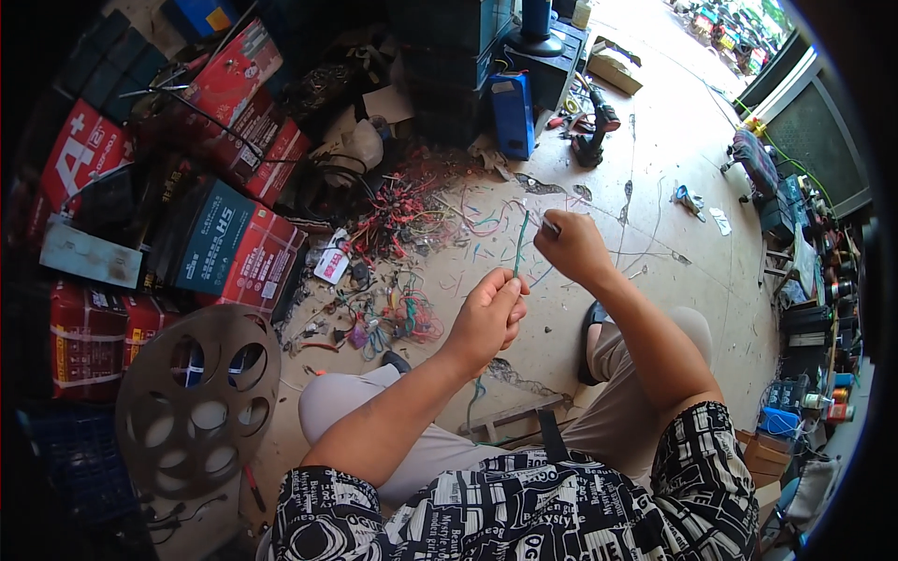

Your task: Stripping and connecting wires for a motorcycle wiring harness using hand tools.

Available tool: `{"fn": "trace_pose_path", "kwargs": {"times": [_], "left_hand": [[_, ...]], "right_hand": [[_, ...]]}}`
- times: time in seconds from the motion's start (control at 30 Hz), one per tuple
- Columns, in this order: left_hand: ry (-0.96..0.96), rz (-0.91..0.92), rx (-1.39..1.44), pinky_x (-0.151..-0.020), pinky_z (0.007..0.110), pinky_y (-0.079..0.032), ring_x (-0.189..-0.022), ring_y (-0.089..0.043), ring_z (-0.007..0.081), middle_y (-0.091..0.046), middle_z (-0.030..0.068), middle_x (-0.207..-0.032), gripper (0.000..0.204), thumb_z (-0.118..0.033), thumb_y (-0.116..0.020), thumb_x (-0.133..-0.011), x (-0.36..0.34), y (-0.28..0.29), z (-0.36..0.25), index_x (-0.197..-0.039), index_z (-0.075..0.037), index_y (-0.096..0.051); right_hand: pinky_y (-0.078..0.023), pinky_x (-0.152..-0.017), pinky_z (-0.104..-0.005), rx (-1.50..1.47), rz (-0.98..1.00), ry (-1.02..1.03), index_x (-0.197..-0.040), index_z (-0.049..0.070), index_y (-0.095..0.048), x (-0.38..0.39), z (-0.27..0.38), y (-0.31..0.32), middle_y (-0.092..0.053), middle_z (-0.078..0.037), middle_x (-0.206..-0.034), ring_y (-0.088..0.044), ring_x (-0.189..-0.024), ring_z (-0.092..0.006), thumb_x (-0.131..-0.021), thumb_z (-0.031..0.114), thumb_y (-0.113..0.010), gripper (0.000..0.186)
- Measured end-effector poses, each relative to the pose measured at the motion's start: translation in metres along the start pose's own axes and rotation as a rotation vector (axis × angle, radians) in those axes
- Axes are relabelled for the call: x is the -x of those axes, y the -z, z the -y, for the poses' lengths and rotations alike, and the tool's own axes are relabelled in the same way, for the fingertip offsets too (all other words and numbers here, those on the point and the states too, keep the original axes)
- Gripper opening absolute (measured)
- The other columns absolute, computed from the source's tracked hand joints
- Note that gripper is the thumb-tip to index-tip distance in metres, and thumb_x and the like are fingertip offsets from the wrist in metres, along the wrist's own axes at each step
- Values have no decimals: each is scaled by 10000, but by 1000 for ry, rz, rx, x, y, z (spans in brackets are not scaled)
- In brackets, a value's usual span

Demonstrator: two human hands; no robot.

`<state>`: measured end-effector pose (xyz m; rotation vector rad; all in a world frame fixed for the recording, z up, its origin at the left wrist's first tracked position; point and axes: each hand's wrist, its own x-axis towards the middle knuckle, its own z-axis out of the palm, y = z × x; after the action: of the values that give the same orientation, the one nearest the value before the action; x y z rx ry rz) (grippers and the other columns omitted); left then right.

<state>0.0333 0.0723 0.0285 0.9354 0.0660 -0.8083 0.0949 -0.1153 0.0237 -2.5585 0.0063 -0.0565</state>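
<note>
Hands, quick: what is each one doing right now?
Left hand: closed, pinching the green wire.
Right hand: closed around a small tool at the wire's top end.

1 head-worn fisheye view looks steeply down, close over the lap and floor (655, 187).

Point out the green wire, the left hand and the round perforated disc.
green wire (520, 245), head view, mid-length between the hands
left hand (488, 318), head view, back of the hand
perforated disc (192, 439), head view, surface between holes

Red boxes (234, 93) stacked left; teal box (215, 238) beneath.
</note>
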Motion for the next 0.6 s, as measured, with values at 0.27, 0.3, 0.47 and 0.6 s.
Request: {"fn": "trace_pose_path", "kwargs": {"times": [0.27,0.3,0.47,0.6], "left_hand": [[-36,-26,-102,-387,197,-190,-431,-252,23,-371,-43,-641,149,-215,-371,-983,-5,-7,7,-937,-101,-455],[-33,-20,-103,-387,197,-190,-431,-252,23,-371,-43,-641,149,-215,-371,-983,-6,-8,7,-937,-101,-455],[-31,-41,-87,-385,182,-234,-439,-278,19,-368,-47,-618,165,-203,-362,-985,-9,-10,6,-895,-92,-445],[-53,-37,-93,-374,197,-190,-423,-245,24,-361,-44,-630,152,-215,-373,-980,-11,-13,10,-915,-97,-443]], "right_hand": [[-472,-625,-449,-95,6,148,-685,-7,-553,7,18,-4,-592,-217,-689,-581,-679,-406,-712,111,-599,129],[-471,-629,-447,-100,13,126,-689,-2,-556,7,16,-5,-597,-209,-700,-581,-686,-403,-710,107,-598,119],[-451,-541,-403,-78,-98,201,-665,-17,-542,5,8,-15,-564,-203,-618,-563,-584,-386,-701,95,-631,147],[-466,-563,-407,-34,-78,166,-668,-7,-555,8,8,-15,-583,-197,-648,-581,-622,-384,-701,117,-633,150]]}}
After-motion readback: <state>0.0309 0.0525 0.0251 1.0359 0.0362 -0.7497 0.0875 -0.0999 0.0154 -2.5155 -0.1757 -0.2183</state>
